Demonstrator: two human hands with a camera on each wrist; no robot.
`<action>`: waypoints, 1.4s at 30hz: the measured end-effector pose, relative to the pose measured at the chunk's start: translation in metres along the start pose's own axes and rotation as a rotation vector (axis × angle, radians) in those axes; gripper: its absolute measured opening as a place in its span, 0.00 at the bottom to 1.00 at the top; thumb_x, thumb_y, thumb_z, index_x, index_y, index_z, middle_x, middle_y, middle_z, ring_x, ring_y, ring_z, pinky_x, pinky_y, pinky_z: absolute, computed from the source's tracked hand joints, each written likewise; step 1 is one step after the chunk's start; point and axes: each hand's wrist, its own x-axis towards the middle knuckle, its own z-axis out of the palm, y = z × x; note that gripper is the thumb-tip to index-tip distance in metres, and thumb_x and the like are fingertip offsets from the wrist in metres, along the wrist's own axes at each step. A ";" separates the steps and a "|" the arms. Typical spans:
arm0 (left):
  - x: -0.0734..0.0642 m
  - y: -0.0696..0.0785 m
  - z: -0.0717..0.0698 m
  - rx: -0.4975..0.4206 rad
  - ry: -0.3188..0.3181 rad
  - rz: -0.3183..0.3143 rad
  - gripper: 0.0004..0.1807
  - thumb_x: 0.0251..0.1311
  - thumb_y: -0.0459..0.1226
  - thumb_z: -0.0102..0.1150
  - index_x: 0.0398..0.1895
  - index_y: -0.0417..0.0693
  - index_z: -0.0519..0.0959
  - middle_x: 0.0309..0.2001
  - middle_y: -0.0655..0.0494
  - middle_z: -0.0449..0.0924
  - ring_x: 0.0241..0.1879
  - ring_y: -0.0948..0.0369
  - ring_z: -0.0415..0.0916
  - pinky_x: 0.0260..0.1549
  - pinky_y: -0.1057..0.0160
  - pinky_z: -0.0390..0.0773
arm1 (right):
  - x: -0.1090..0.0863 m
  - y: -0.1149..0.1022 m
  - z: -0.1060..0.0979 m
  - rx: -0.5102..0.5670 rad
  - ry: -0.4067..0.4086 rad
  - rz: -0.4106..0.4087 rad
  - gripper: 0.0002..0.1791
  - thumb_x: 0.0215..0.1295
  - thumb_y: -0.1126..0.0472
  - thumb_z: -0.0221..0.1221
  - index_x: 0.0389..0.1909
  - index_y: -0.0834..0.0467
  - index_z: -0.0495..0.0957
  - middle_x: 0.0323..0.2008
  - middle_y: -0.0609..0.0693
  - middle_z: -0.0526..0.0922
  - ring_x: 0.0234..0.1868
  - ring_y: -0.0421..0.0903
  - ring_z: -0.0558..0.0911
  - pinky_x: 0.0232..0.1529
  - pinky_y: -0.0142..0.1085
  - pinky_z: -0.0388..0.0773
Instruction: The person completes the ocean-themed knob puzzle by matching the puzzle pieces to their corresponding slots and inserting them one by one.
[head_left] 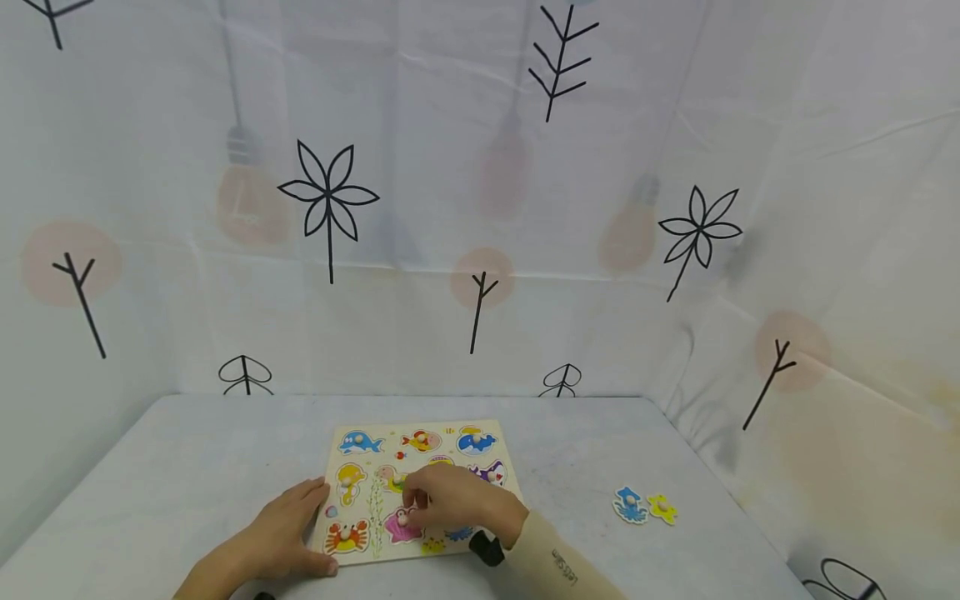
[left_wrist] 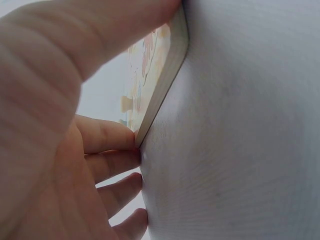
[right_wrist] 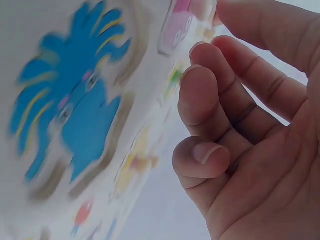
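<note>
A wooden peg puzzle board (head_left: pixel 375 554) with sea-animal pieces lies on the table. My right hand (head_left: pixel 457 496) is over its lower middle. Thumb and forefinger pinch the small knob of a pink puzzle piece (head_left: pixel 401 529), whose edge shows in the right wrist view; the other fingers are curled. Beside that hand is a blue octopus picture (right_wrist: pixel 80 100) on the board, partly hidden by the wrist in the head view. My left hand (head_left: pixel 281 533) rests at the board's left side, its fairly straight fingers touching the edge (left_wrist: pixel 162 92) and its thumb at the near corner.
To the right of the board lie a loose blue octopus piece (head_left: pixel 630 505) and a yellow starfish piece (head_left: pixel 663 509). A crab piece (head_left: pixel 347 536) sits at the board's near left. Patterned cloth (head_left: pixel 420 333) hangs behind the white table (head_left: pixel 187 467).
</note>
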 end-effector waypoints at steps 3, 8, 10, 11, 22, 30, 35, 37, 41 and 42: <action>0.001 0.000 0.000 0.004 -0.006 -0.005 0.61 0.29 0.60 0.76 0.65 0.32 0.65 0.67 0.33 0.59 0.66 0.36 0.54 0.63 0.33 0.54 | -0.008 0.006 -0.004 0.000 0.010 -0.002 0.04 0.62 0.53 0.63 0.33 0.46 0.79 0.24 0.34 0.73 0.26 0.32 0.71 0.27 0.25 0.70; 0.000 0.000 0.000 0.006 -0.009 -0.013 0.61 0.29 0.60 0.76 0.65 0.32 0.65 0.67 0.33 0.59 0.67 0.36 0.53 0.63 0.34 0.54 | -0.023 0.017 -0.010 0.017 0.025 0.027 0.03 0.62 0.54 0.63 0.34 0.47 0.78 0.24 0.35 0.73 0.26 0.32 0.71 0.28 0.25 0.71; 0.000 0.000 0.000 0.005 -0.010 -0.017 0.61 0.29 0.60 0.76 0.65 0.32 0.65 0.67 0.33 0.59 0.67 0.36 0.53 0.63 0.34 0.54 | -0.029 0.022 -0.012 0.032 0.029 0.052 0.04 0.61 0.54 0.63 0.34 0.47 0.78 0.24 0.35 0.74 0.26 0.33 0.71 0.28 0.25 0.72; 0.001 0.000 0.000 0.004 -0.011 -0.018 0.61 0.29 0.60 0.77 0.65 0.32 0.65 0.67 0.33 0.59 0.67 0.36 0.53 0.63 0.34 0.54 | -0.032 0.025 -0.012 0.031 0.033 0.061 0.04 0.61 0.54 0.63 0.34 0.47 0.78 0.25 0.35 0.74 0.27 0.33 0.71 0.29 0.25 0.72; 0.000 0.000 -0.001 0.010 -0.016 -0.026 0.61 0.29 0.60 0.76 0.65 0.32 0.64 0.67 0.32 0.58 0.67 0.35 0.53 0.64 0.34 0.54 | -0.063 0.052 -0.014 0.061 0.056 0.188 0.04 0.59 0.54 0.64 0.33 0.45 0.79 0.24 0.36 0.74 0.28 0.34 0.71 0.29 0.28 0.71; 0.001 0.000 0.000 0.007 -0.014 -0.020 0.61 0.29 0.60 0.76 0.65 0.31 0.65 0.67 0.32 0.59 0.67 0.35 0.53 0.64 0.34 0.54 | -0.089 0.073 -0.019 0.078 0.088 0.251 0.04 0.58 0.54 0.64 0.32 0.46 0.79 0.23 0.38 0.74 0.28 0.37 0.72 0.29 0.30 0.71; 0.001 0.000 0.002 0.008 -0.004 -0.012 0.61 0.29 0.60 0.76 0.65 0.31 0.65 0.67 0.32 0.59 0.66 0.35 0.53 0.63 0.34 0.55 | -0.104 0.089 -0.023 0.093 0.105 0.276 0.04 0.58 0.55 0.64 0.33 0.47 0.79 0.23 0.38 0.74 0.27 0.38 0.72 0.27 0.31 0.71; 0.001 0.000 0.003 0.007 -0.001 -0.009 0.61 0.29 0.60 0.76 0.65 0.32 0.65 0.67 0.32 0.59 0.66 0.35 0.53 0.63 0.34 0.54 | -0.109 0.095 -0.024 0.084 0.114 0.287 0.04 0.58 0.55 0.64 0.32 0.47 0.79 0.23 0.38 0.73 0.27 0.38 0.71 0.26 0.32 0.70; 0.002 0.000 0.003 0.010 -0.002 -0.004 0.61 0.29 0.60 0.76 0.65 0.32 0.65 0.67 0.33 0.59 0.66 0.35 0.53 0.63 0.34 0.54 | -0.120 0.106 -0.026 0.069 0.130 0.326 0.04 0.59 0.54 0.64 0.32 0.47 0.78 0.23 0.39 0.73 0.26 0.39 0.71 0.24 0.33 0.69; 0.002 0.000 0.003 0.011 -0.002 -0.002 0.61 0.29 0.60 0.76 0.65 0.32 0.65 0.67 0.33 0.59 0.66 0.35 0.53 0.63 0.34 0.54 | -0.123 0.108 -0.027 0.065 0.137 0.333 0.05 0.59 0.54 0.64 0.32 0.47 0.78 0.23 0.39 0.73 0.26 0.39 0.71 0.23 0.33 0.69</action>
